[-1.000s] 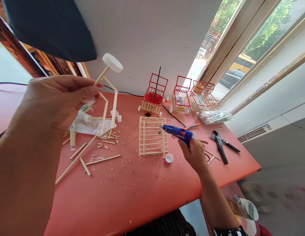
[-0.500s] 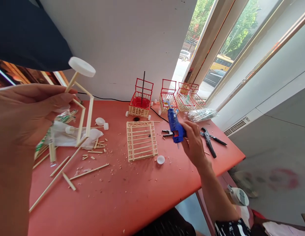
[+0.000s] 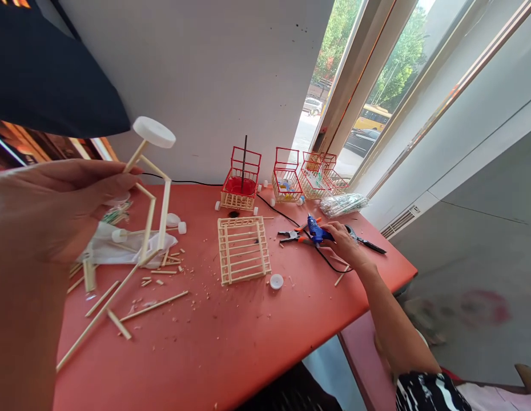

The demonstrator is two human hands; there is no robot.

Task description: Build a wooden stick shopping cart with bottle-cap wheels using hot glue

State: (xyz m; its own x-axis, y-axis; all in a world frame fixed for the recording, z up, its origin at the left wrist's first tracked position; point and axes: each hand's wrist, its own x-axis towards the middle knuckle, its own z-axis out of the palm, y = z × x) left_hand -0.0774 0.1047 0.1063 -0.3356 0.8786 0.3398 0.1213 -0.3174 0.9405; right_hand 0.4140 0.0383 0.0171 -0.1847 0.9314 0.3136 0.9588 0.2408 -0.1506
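My left hand [image 3: 89, 191] pinches a pale wooden stick frame [image 3: 165, 214] raised over the table's left side. A white disc [image 3: 155, 132] sits on the stick end above my fingers. At the right, my right hand [image 3: 345, 245] is closed around the handle of a blue glue gun [image 3: 317, 231], which is low at the table beside the orange-handled pliers [image 3: 291, 236]. Between my hands, a slatted wooden frame [image 3: 244, 250] lies flat, with a small white cap [image 3: 276, 281] near its lower right corner.
Red-trimmed stick carts [image 3: 241, 185] stand along the wall. A plastic-wrapped bundle [image 3: 343, 204] lies near the window. Loose sticks [image 3: 154, 305] and scraps cover the left of the red table [image 3: 231, 354]. A black cable [image 3: 278, 211] runs behind the slatted frame.
My right hand has lowered the glue gun from above the table to beside the pliers. The view has shifted slightly, and my left hand still holds the stick frame up.
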